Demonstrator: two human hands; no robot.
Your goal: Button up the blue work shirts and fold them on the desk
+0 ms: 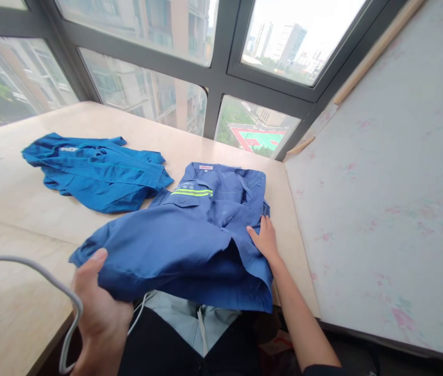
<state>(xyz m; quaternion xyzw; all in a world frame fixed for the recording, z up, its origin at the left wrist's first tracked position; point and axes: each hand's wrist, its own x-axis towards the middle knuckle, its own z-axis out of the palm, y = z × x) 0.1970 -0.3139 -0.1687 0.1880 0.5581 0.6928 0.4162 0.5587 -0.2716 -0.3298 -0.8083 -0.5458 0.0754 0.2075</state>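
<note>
A blue work shirt point(190, 235) with a yellow-green reflective stripe lies half folded on the wooden table point(18, 209), collar toward the window. My left hand point(98, 300) grips the shirt's near left edge, thumb on top of the cloth. My right hand point(265, 237) lies flat on the shirt's right side with fingers stretched out, pressing the cloth down. The shirt's near hem hangs over the table's front edge.
A second, brighter blue garment point(96, 175) lies crumpled at the back left of the table. A white cable point(49, 277) curves across the near left. A pale wall panel point(393, 183) runs along the right, and large windows point(146, 89) stand behind.
</note>
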